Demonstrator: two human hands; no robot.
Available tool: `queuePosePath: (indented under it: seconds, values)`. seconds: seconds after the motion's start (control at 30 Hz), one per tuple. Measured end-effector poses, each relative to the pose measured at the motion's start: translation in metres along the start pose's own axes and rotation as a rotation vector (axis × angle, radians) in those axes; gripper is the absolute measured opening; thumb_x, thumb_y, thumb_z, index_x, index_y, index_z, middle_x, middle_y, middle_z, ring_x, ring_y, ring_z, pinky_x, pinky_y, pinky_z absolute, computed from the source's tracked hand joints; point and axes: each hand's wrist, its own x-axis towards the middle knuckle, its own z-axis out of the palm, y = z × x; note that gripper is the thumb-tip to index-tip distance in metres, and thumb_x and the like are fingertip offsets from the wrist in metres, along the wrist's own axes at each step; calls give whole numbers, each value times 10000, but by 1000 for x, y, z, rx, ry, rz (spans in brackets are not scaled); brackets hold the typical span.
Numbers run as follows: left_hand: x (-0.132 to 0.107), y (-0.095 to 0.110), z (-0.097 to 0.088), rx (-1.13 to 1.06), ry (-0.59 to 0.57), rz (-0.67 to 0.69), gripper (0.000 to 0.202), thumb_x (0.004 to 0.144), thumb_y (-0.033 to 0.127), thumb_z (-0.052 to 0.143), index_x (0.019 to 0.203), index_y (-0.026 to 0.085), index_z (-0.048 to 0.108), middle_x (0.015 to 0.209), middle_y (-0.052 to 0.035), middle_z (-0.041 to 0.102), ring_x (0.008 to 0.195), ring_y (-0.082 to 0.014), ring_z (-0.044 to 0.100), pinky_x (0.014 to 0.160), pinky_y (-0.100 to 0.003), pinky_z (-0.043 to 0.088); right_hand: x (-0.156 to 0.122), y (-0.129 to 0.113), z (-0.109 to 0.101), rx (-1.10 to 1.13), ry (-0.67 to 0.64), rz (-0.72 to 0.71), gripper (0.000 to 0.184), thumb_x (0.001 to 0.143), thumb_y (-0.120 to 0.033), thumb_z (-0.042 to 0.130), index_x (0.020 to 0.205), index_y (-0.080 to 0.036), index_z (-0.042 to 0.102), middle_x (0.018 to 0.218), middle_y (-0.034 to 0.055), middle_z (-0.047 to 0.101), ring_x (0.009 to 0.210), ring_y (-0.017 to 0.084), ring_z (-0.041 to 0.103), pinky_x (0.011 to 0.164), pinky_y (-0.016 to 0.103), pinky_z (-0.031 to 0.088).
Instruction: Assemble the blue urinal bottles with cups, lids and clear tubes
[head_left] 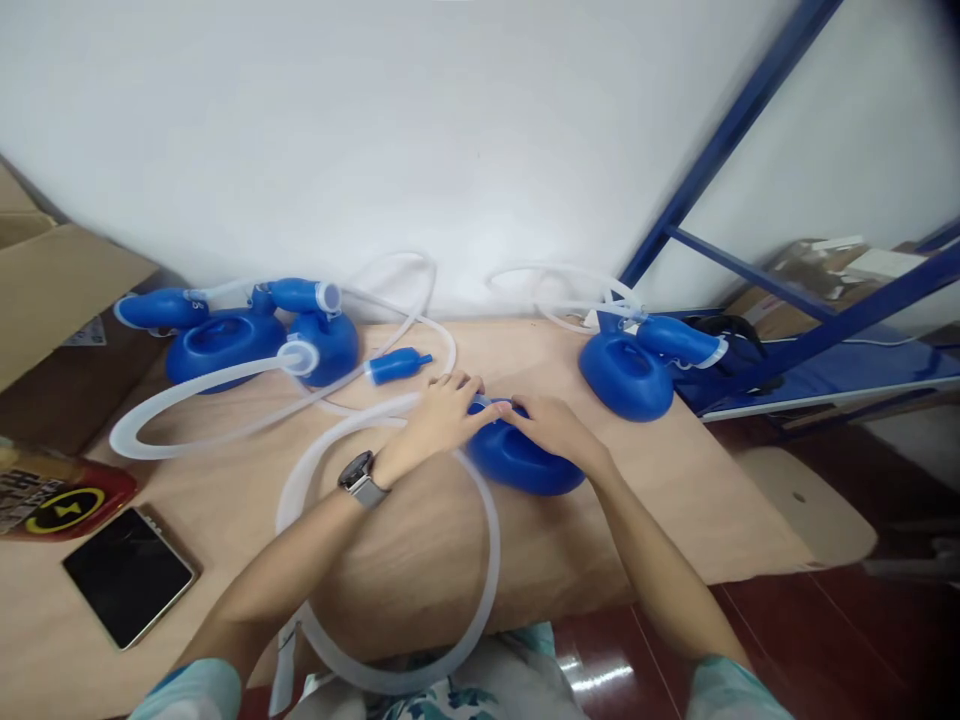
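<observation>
Left hand (pixel 442 412) and right hand (pixel 551 425) close together ahead, palms down, fingers bent, fingertips nearly touching.

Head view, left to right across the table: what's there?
Phone → two blue vessels → blue connector → left hand → right hand, both on the middle blue vessel → right blue vessel → blue shelf.

Holding a blue plastic vessel (pixel 525 465) at frame centre with left hand (pixel 439 412) and right hand (pixel 553 425), fingertips meeting at its top. Looping below and leftward over the wooden table (pixel 675 500), a translucent hose (pixel 491 540). Blue vessels (pixel 217 345) upper left, smartphone (pixel 127 575) lower left.
</observation>
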Motion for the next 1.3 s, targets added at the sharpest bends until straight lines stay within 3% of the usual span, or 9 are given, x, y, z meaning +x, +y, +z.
queuePosePath:
  seconds: [0.27, 0.47, 0.6, 0.77, 0.87, 1.0, 1.1, 1.23, 1.3]
  values:
    - [5, 1, 11, 55, 30, -74, 202, 1065, 350, 515, 1117, 212, 652, 1114, -85, 697, 1021, -262, 668, 847, -367, 478, 8, 0, 5, 5, 3, 49, 573, 1004, -704, 512, 1087, -212, 792, 1124, 114, 819, 1018, 305, 752, 868, 340, 507]
    - [6, -1, 10, 13, 77, -87, 281, 997, 490, 640, 1059, 217, 640, 1054, -76, 700, 973, -270, 669, 807, -363, 476, 7, 1, 8, 28, 61, 55, 533, 1010, -668, 520, 1026, -221, 810, 994, 91, 829, 901, 277, 756, 787, 326, 507]
    - [8, -4, 14, -1, 104, -74, 179, 972, 385, 656, 1041, 221, 644, 1012, -65, 694, 913, -250, 672, 787, -349, 484, 8, 3, 9, 50, 81, 35, 501, 992, -660, 548, 981, -248, 833, 856, 60, 820, 842, 271, 755, 737, 317, 513]
    - [14, -5, 18, -25, 82, -92, 148, 998, 308, 585, 1050, 196, 667, 1024, -84, 704, 949, -261, 692, 841, -369, 522, 10, 3, 10, 59, 83, 45, 530, 986, -684, 533, 899, -253, 829, 806, 49, 809, 809, 257, 745, 717, 305, 498]
    - [8, -11, 1, -69, 24, -9, 373, 1003, 433, 625, 1288, 192, 645, 1250, -136, 704, 1197, -312, 667, 1031, -456, 528, 10, 2, 8, 52, 94, 83, 561, 971, -710, 541, 881, -232, 821, 800, 60, 806, 792, 253, 736, 704, 300, 480]
    - [-44, -37, -55, -86, -47, 179, 620, 1040, 549, 554, 1592, 284, 454, 1693, -103, 415, 1564, -297, 393, 1263, -484, 384, 9, 10, 2, 44, 184, 139, 562, 972, -698, 551, 912, -200, 806, 835, 93, 814, 798, 257, 737, 682, 300, 463]
    - [-122, -66, -87, 9, -35, -12, 477, 1086, 518, 421, 1484, 316, 589, 1498, -57, 635, 1394, -277, 594, 1205, -453, 463, 9, 26, -7, 24, 237, 182, 528, 970, -679, 563, 902, -203, 781, 874, 105, 817, 786, 263, 738, 661, 310, 457]
    - [-230, -94, -75, 218, -7, -451, 526, 1020, 564, 451, 1404, 277, 668, 1322, -123, 715, 1122, -345, 743, 912, -445, 628, 7, 46, -21, -43, 238, 300, 494, 916, -692, 632, 1049, -234, 761, 953, 104, 803, 834, 303, 747, 690, 356, 500]
    - [-263, -96, -53, 192, -85, -520, 538, 978, 581, 520, 1419, 306, 660, 1258, -103, 746, 1116, -342, 749, 845, -412, 642, 7, 42, -24, -97, 310, 292, 486, 924, -602, 664, 1234, -230, 715, 1074, 133, 782, 964, 345, 742, 765, 407, 542]
